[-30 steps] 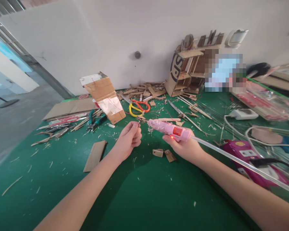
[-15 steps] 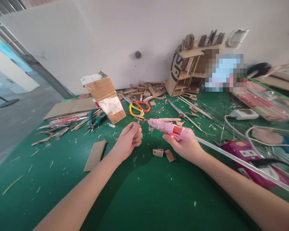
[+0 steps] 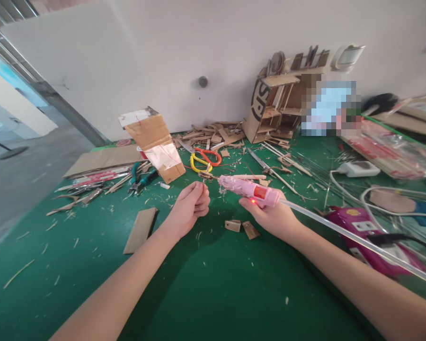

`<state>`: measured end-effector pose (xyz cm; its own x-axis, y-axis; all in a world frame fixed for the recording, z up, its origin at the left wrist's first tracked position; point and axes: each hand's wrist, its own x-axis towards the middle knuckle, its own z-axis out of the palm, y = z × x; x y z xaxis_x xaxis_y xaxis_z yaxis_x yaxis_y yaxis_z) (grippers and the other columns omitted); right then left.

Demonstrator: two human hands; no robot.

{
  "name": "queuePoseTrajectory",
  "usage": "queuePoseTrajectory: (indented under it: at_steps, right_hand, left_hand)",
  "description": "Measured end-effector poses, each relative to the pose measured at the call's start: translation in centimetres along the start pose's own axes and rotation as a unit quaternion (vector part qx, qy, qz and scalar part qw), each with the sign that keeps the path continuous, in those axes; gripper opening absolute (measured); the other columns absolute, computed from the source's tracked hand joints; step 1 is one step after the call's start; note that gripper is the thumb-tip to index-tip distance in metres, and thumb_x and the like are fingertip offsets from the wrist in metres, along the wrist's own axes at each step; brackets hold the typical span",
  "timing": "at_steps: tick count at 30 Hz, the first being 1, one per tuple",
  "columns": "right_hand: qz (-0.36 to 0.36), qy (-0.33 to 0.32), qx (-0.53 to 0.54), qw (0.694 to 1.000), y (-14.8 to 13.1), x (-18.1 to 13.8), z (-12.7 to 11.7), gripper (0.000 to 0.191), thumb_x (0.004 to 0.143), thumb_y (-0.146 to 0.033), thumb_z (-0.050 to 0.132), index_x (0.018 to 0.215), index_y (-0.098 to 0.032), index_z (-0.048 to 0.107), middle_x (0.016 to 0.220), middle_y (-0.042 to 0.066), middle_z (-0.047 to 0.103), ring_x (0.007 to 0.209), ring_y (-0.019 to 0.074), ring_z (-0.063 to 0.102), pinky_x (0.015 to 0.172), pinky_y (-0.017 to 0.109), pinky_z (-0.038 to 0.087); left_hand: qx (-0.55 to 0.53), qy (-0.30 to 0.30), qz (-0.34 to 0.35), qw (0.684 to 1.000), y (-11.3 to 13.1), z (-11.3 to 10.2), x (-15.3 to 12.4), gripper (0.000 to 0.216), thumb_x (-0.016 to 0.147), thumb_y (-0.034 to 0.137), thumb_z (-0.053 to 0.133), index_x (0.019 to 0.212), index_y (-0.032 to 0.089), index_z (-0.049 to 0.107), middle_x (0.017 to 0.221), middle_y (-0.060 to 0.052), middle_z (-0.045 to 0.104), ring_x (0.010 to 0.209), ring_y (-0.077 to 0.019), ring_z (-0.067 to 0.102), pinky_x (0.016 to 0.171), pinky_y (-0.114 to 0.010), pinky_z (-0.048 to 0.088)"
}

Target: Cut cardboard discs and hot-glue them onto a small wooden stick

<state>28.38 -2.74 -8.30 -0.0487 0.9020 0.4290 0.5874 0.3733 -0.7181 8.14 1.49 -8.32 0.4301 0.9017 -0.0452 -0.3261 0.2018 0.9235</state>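
Note:
My right hand is wrapped round a pink hot glue gun with a red light lit and a clear glue stick trailing out the back. Its nozzle points left toward my left hand. My left hand is pinched shut on a tiny thin piece at its fingertips, too small to name. Both hands hover over the green mat. Two small cardboard bits lie just below the glue gun.
Yellow and orange scissors, a cardboard box, green pliers, a cardboard strip and scattered scraps lie behind and to the left. A cardboard shelf model leans on the wall. A magenta device and cables lie right.
Almost nothing differs; the glue gun's nozzle sits very slightly higher and closer to my left fingertips.

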Motion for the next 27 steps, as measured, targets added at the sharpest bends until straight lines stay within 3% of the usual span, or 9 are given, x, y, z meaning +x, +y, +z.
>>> queuePoseTrajectory:
  at_steps: [27]
  right_hand:
    - [0.019, 0.003, 0.001, 1.000, -0.22, 0.03, 0.00, 0.032, 0.078, -0.043, 0.056, 0.056, -0.021, 0.046, 0.053, -0.002, 0.051, 0.046, 0.0120, 0.047, 0.048, 0.026, 0.037]
  left_hand:
    - [-0.019, 0.017, 0.001, 1.000, -0.09, -0.01, 0.12, 0.027, 0.087, 0.039, 0.055, 0.073, 0.016, 0.048, 0.056, 0.007, 0.022, 0.044, -0.0051, 0.020, 0.039, -0.015, 0.020]
